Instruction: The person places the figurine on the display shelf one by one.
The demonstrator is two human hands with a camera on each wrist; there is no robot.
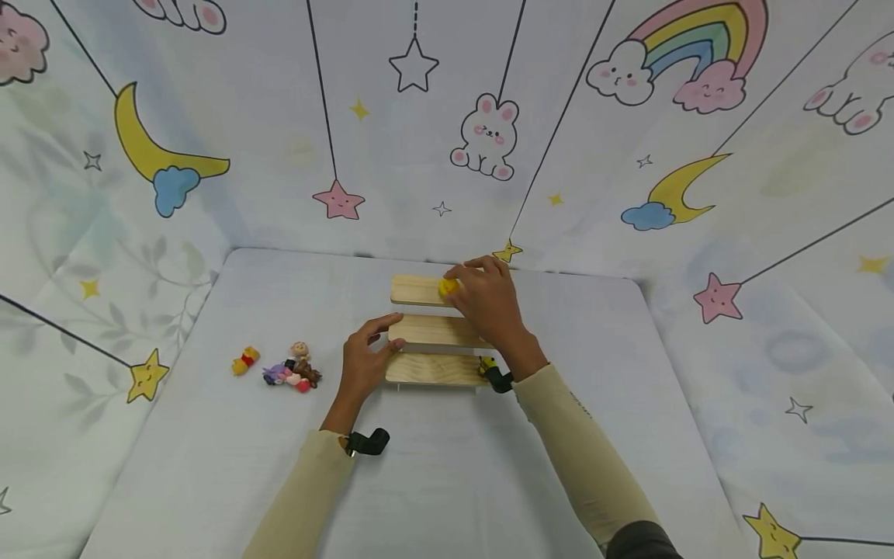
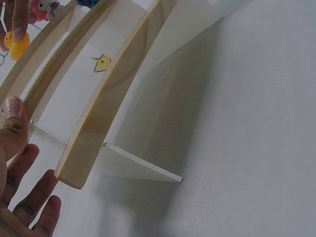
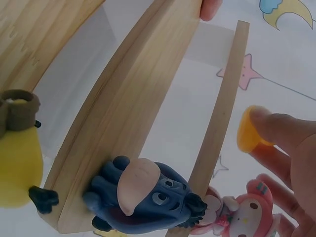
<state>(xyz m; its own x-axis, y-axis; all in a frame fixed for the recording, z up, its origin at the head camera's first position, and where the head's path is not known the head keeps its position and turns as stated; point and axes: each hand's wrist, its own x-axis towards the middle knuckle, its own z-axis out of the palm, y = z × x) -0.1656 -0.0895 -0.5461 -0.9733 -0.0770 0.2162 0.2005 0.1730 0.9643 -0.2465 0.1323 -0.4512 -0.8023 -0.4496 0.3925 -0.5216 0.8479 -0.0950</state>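
Note:
A three-tier wooden shelf stand [image 1: 436, 330] with clear supports stands on the white table. My left hand [image 1: 362, 363] grips the left end of its middle plank, the thumb on the wood. Over the top plank, my right hand [image 1: 487, 301] pinches a small yellow toy duck [image 2: 18, 45] between thumb and fingers. In the right wrist view, a blue donkey figure [image 3: 143, 195] sits on the middle plank and a pink-hooded figure [image 3: 251, 212] on the top one. A yellow figure with brown goggles [image 3: 17, 163] stands on the lowest plank.
Left of the stand lies a yellow bear figure in red [image 1: 246, 360]. Closer to the stand is a pile of several small figures [image 1: 293, 371]. A printed cloth backdrop [image 1: 419, 140] rises behind the table.

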